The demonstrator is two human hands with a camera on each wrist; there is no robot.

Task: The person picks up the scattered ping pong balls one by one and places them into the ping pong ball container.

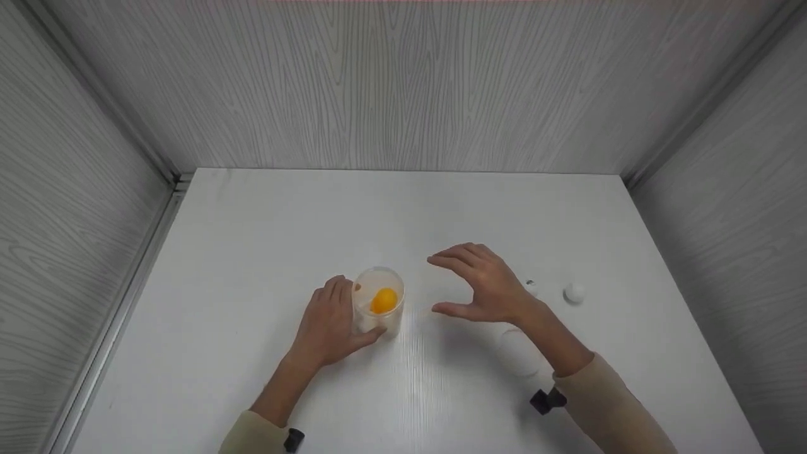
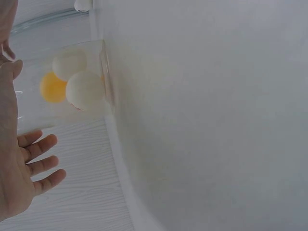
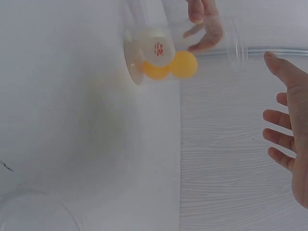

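item: clear plastic cup (image 1: 379, 309), upright on the white surface (image 1: 265, 252), near the middle and toward the near edge. contents: one orange ball (image 1: 384, 300) seen from the head view; in the left wrist view two white balls (image 2: 84, 89) are seen beside the orange one through the cup wall, and the right wrist view shows a white ball with red print (image 3: 156, 47).

item: left hand (image 1: 329, 325), placed against the left side of the cup; fingers are curled round the cup wall and the thumb is laid across its near side, so the cup is held. a beige sleeve (image 1: 252, 435) is seen at the near edge.

item: right hand (image 1: 482, 285), raised to the right of the cup and kept apart from it; fingers (image 1: 451, 260) are spread wide and slightly bent, the thumb is stretched toward the cup, nothing is held.

item: one white ball (image 1: 574, 293), lying on the surface to the right of the right hand, well apart from the cup.

item: second clear cup (image 1: 520, 353), faint, partly hidden under the right forearm; whether it stands or lies cannot be told.

item: grey wood-grain walls (image 1: 403, 82), enclosing the surface on the left, far and right sides.
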